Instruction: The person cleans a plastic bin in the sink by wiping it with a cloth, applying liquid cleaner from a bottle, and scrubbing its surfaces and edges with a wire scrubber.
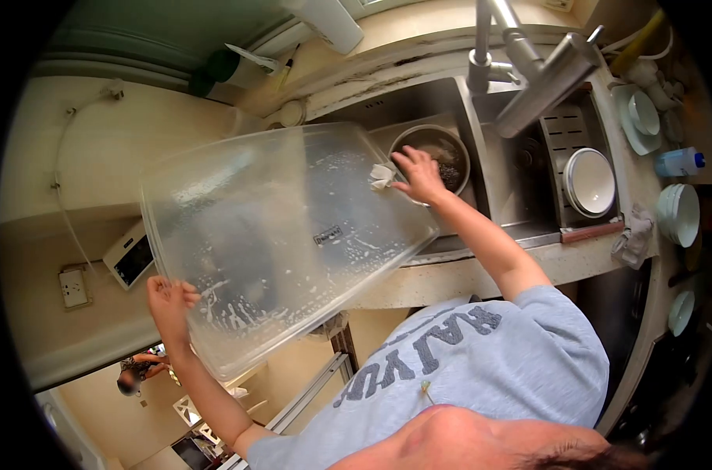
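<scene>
A large, see-through plastic lid with a raised rim is tilted across the counter and the left sink basin. Soap suds and drops lie over its surface, and a small dark label sits near its middle. At its left edge, my left hand has its fingers curled round the rim. My right hand is over the edge of a round metal pot, fingers apart. Beside its thumb, a crumpled white cloth rests against the lid. Dark bits and murky liquid show inside the pot, partly covered by my hand.
A metal faucet reaches over the double sink. White bowls stand on a rack in the right basin. More bowls and a blue-capped bottle line the right counter. Another person appears far off at lower left.
</scene>
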{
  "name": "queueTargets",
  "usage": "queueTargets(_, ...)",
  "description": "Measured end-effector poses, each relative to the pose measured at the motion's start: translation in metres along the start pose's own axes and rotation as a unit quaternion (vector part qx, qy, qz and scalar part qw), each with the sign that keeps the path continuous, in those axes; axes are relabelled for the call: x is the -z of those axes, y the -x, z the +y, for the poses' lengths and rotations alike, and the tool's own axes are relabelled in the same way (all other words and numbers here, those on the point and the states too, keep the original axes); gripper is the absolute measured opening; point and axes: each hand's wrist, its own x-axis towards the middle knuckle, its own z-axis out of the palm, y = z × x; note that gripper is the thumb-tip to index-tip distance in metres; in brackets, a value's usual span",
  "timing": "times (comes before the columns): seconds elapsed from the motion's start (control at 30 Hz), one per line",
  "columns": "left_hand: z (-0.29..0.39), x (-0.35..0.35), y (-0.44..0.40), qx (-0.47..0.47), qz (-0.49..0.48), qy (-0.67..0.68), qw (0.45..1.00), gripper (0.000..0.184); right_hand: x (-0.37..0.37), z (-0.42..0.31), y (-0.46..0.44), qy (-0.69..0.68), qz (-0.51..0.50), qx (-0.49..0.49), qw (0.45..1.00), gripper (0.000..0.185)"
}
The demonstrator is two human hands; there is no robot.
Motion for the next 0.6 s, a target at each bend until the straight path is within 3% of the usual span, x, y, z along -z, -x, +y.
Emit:
queueTargets(0.03, 0.002, -0.003, 0.003, 0.008, -0.006, -0.006, 1.0, 0.011, -0.043, -0.01, -0.016, -0.081, -0.024, 0.017, 0.996, 0.067)
queueTargets(0.07, 0.008, -0.004, 0.009, 0.008, -0.005, -0.008, 1.0, 0.011, -0.044, -0.016, -0.015, -0.069, 0.025, 0.028, 0.997, 0.056)
queueTargets(0.13, 0.009, -0.006, 0.012, 0.021, 0.004, -0.002, 1.0, 0.012, -0.12, 0.037, -0.037, -0.194, -0.002, 0.034, 0.981, 0.038)
queueTargets(0.2, 0.003, -0.001, 0.018, 0.014, -0.006, 0.013, 1.0, 0.012, -0.11, 0.038, -0.032, -0.197, 0.034, -0.049, 0.979, 0.022)
queueTargets(0.23, -0.004, 0.0, 0.012, 0.008, -0.012, 0.032, 0.999, 0.013, -0.069, 0.026, -0.027, -0.251, 0.124, -0.147, 0.949, 0.018)
queueTargets(0.27, -0.003, 0.003, 0.012, 0.009, -0.012, 0.03, 0.999, 0.013, -0.078, 0.032, -0.025, -0.203, 0.167, -0.108, 0.959, 0.016)
queueTargets(0.3, -0.001, 0.004, 0.013, 0.012, -0.022, 0.038, 0.999, 0.016, -0.076, 0.059, -0.029, -0.066, 0.1, -0.142, 0.983, 0.03)
queueTargets(0.33, -0.004, 0.005, 0.014, 0.022, -0.028, 0.042, 0.998, 0.018, -0.096, 0.096, -0.021, 0.08, 0.139, -0.108, 0.981, 0.036)
queueTargets(0.37, -0.001, 0.002, 0.012, 0.023, -0.028, 0.041, 0.999, 0.018, -0.093, 0.092, -0.02, 0.059, 0.101, -0.136, 0.984, 0.043)
queueTargets(0.4, 0.002, -0.004, 0.011, 0.017, -0.024, 0.073, 0.997, 0.022, -0.115, 0.129, -0.015, 0.157, 0.052, -0.067, 0.984, 0.037)
queueTargets(0.43, 0.002, -0.001, 0.018, 0.017, -0.001, 0.104, 0.994, 0.027, -0.097, 0.123, -0.025, 0.086, -0.158, -0.196, 0.964, 0.037)
queueTargets(0.47, 0.002, -0.003, 0.012, 0.027, -0.015, 0.12, 0.992, 0.035, -0.106, 0.134, -0.021, 0.021, -0.098, -0.252, 0.963, 0.033)
queueTargets(0.57, 0.012, -0.006, 0.015, 0.023, -0.055, 0.197, 0.979, 0.054, -0.118, 0.154, -0.044, 0.068, -0.05, -0.206, 0.975, 0.03)
queueTargets(0.6, 0.019, -0.014, 0.015, 0.02, -0.041, 0.199, 0.979, 0.054, -0.103, 0.134, -0.054, -0.101, 0.01, -0.269, 0.958, 0.026)
